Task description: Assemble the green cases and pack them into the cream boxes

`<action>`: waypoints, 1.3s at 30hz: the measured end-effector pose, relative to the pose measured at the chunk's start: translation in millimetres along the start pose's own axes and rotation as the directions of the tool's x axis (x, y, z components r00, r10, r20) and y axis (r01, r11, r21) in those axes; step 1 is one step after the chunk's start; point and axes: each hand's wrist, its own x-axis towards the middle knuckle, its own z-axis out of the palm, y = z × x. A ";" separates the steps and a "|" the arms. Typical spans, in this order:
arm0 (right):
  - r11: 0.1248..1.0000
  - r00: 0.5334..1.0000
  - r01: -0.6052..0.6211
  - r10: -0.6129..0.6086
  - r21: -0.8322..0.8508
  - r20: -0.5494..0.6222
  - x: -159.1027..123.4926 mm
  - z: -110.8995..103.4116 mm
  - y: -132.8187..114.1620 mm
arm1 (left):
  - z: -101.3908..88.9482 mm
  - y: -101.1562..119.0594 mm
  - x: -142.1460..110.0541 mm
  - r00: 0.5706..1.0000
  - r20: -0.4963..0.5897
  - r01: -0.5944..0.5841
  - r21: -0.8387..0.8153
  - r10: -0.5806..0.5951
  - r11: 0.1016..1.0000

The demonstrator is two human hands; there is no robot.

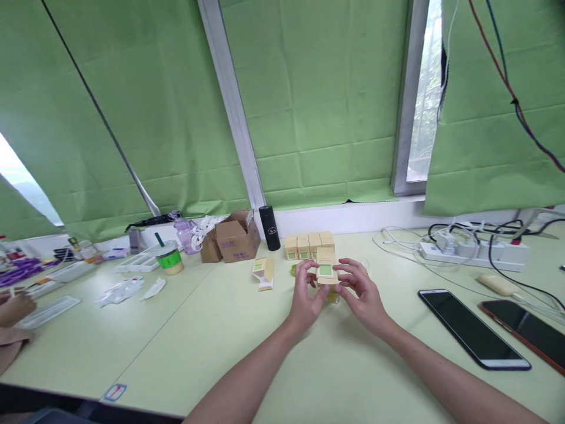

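Between my two hands is a small tan cardboard box (pixel 325 270) with a green-and-white label and a raised flap. My left hand (pixel 308 294) grips its left side, thumb near the lower edge. On the right side, my right hand (pixel 359 292) holds it with fingers and thumb. Partly hidden below the box is a small yellowish, clear object (pixel 333 297) on the table. A green round item (pixel 293 270) shows just left of my left fingers. Farther left lies another tan box (pixel 263 272) with its flap open. Behind my hands, several matching boxes (pixel 303 246) stand in a row.
A black bottle (pixel 269 228) and an open brown carton (pixel 239 237) stand at the back. Left are a drink cup (pixel 169 259), plastic wrappers (pixel 121 291) and another person's hand (pixel 16 307). Right are a tablet (pixel 473 328), a phone (pixel 529 327) and a power strip (pixel 474 257) with cables.
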 end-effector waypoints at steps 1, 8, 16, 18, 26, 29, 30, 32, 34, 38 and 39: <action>1.000 1.000 -0.003 0.003 -0.002 0.001 0.0 0.0 0.5 | 0.3 0.0 -0.1 1.000 -0.004 0.002 0.003 -0.002 1.000; 1.000 1.000 -0.011 0.011 -0.006 0.001 0.0 -0.5 4.1 | 2.1 -0.6 0.5 1.000 -0.022 0.004 0.022 -0.004 1.000; 1.000 1.000 -0.022 0.022 -0.005 0.002 0.7 -0.5 5.9 | 3.0 -0.2 0.6 1.000 -0.029 0.005 0.048 -0.003 0.999; 1.000 1.000 -0.024 0.024 -0.009 -0.001 0.8 -0.5 6.5 | 3.4 0.0 0.9 0.999 -0.034 0.007 0.053 -0.005 0.999; 1.000 1.000 -0.024 0.024 -0.008 -0.011 1.2 0.0 8.7 | 4.1 -0.7 1.9 0.999 -0.052 0.007 0.073 -0.003 0.997; 1.000 1.000 -0.029 0.029 -0.011 -0.008 1.3 -0.1 8.4 | 4.9 0.3 1.9 0.998 -0.057 0.017 0.075 -0.013 0.997; 0.999 0.999 -0.032 0.032 -0.013 -0.005 1.4 -0.2 8.2 | 5.2 0.7 1.9 0.998 -0.058 0.023 0.076 -0.019 0.997; 0.999 0.999 -0.035 0.035 -0.015 -0.002 1.6 -0.3 7.8 | 5.7 1.5 2.0 0.997 -0.064 0.035 0.079 -0.030 0.996; 0.999 0.999 -0.033 0.033 -0.013 -0.003 1.7 -0.3 7.7 | 5.9 1.9 2.0 0.997 -0.069 0.042 0.079 -0.036 0.996; 0.999 0.999 -0.036 0.036 -0.020 -0.003 1.5 -0.3 8.2 | 5.8 1.6 1.5 0.996 -0.073 0.056 0.078 -0.050 0.995; 0.999 0.999 -0.038 0.038 -0.025 -0.003 1.4 -0.4 8.4 | 5.7 1.4 1.4 0.996 -0.074 0.059 0.078 -0.053 0.995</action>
